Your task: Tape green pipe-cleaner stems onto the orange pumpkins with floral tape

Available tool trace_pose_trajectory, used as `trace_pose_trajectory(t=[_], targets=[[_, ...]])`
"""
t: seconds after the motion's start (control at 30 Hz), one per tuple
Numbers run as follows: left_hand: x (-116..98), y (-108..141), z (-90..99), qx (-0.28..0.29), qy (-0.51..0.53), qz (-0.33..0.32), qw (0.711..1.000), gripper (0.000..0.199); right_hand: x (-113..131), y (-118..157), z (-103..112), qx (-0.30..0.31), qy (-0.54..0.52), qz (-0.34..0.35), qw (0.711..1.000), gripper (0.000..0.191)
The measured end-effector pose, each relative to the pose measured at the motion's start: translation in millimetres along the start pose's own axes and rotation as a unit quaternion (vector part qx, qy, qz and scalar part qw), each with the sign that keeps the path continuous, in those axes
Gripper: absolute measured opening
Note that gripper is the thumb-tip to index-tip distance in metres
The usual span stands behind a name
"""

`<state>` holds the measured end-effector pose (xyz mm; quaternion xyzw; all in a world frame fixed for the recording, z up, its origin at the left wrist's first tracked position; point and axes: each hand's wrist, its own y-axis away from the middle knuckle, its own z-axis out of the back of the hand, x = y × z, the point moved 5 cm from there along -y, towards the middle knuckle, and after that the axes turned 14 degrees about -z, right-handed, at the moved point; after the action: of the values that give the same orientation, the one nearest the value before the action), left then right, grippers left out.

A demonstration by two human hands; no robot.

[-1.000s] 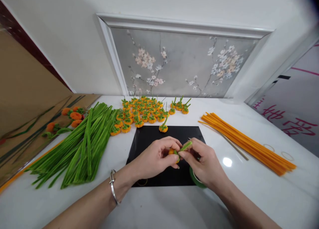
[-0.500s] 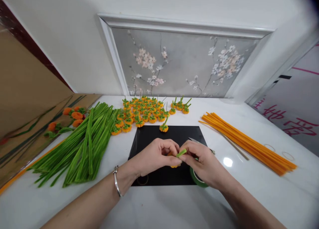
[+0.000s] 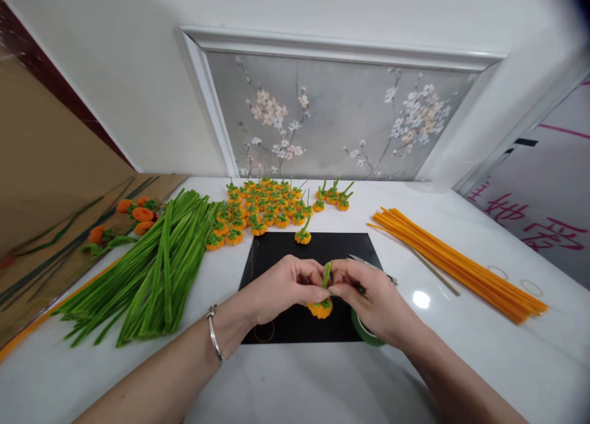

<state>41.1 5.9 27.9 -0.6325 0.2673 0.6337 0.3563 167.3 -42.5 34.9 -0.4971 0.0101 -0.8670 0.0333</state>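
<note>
Above the black mat point(image 3: 295, 333), both hands meet at a small orange pipe-cleaner pumpkin point(image 3: 319, 310) with a green stem point(image 3: 327, 276) pointing up. My left hand point(image 3: 288, 287) pinches it near the base of the stem from the left. From the right, the thumb and fingers of my right hand point(image 3: 375, 298) are closed at the same spot; the exact grip is partly hidden behind the fingertips. One finished-looking pumpkin point(image 3: 303, 237) sits at the mat's far edge. Under my right hand lie a roll of green tape point(image 3: 367, 333) and partly covered scissors point(image 3: 362, 261).
A pile of green pipe cleaners point(image 3: 152, 270) lies at the left, a bundle of orange pipe cleaners point(image 3: 461, 264) at the right beside a thin stick point(image 3: 436, 270). Several small pumpkins point(image 3: 262, 206) crowd the back. Orange flowers point(image 3: 142, 214) rest at far left.
The green stem has swung from slanting right to nearly upright. More of the orange pumpkin now shows below my fingers. Both hands stay in almost the same place.
</note>
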Motion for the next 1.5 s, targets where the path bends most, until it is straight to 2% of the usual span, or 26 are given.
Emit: trace_pose_trajectory(t=[0.1, 0.17, 0.33, 0.5, 0.6, 0.7, 0.87, 0.97, 1.13, 1.2, 1.3, 1.4, 1.5], targets=[[2.8, 2.4, -2.0, 0.029, 0.033, 0.028, 0.999, 0.015, -4.3, 0.5, -4.1, 0.061, -0.062, -0.021, 0.996, 0.009], [3.1, 3.7, -3.1, 0.043, 0.055, 0.039, 0.997, 0.014, -7.3, 1.4, -5.1, 0.080, -0.098, -0.030, 0.992, 0.006], [-1.1, 4.1, -6.0, 0.040, 0.068, 0.041, 0.996, 0.025, -10.6, 2.7, -0.8, 0.036, -0.108, -0.038, 0.993, 0.007], [-4.3, 0.8, -7.7, 0.016, -0.001, 0.006, 1.000, 0.015, -8.9, 3.4, 6.5, -0.020, -0.085, -0.042, 0.995, 0.007], [-4.9, 0.3, -7.9, 0.000, 0.001, 0.010, 1.000, 0.010, -7.5, 3.2, 6.4, 0.007, -0.109, -0.048, 0.993, 0.008], [-6.6, 1.1, -10.8, 0.012, 0.026, 0.020, 0.999, 0.010, -5.5, 2.6, 4.1, 0.049, -0.149, -0.050, 0.986, 0.008], [-7.1, 2.4, -11.7, 0.012, 0.053, 0.035, 0.998, 0.009, -4.8, 1.1, 7.6, 0.000, -0.108, -0.025, 0.994, 0.009], [-5.7, 2.3, -9.9, -0.003, 0.045, 0.040, 0.998, 0.019, -5.1, 1.2, 9.5, -0.045, -0.074, 0.011, 0.996, 0.010], [-8.4, 2.1, -11.8, -0.057, 0.022, -0.003, 0.998, 0.061, -5.9, 2.5, 10.7, -0.113, -0.028, 0.042, 0.992, 0.012], [-10.3, 2.7, -13.6, -0.075, -0.008, -0.020, 0.997, 0.055, -7.3, 2.6, 11.0, -0.127, -0.013, 0.028, 0.991, 0.012], [-13.8, 2.4, -15.5, -0.076, -0.040, -0.039, 0.996, 0.028, -9.3, 2.7, 11.7, -0.131, 0.011, 0.002, 0.991, 0.011], [-16.1, 0.6, -15.4, -0.069, -0.006, -0.043, 0.997, 0.015, -8.1, 3.4, 12.9, -0.122, 0.030, 0.006, 0.992, 0.012], [-13.0, -0.3, -13.2, -0.082, 0.067, -0.008, 0.994, 0.014, -5.5, 4.2, 14.5, -0.115, 0.046, 0.026, 0.992, 0.013]])
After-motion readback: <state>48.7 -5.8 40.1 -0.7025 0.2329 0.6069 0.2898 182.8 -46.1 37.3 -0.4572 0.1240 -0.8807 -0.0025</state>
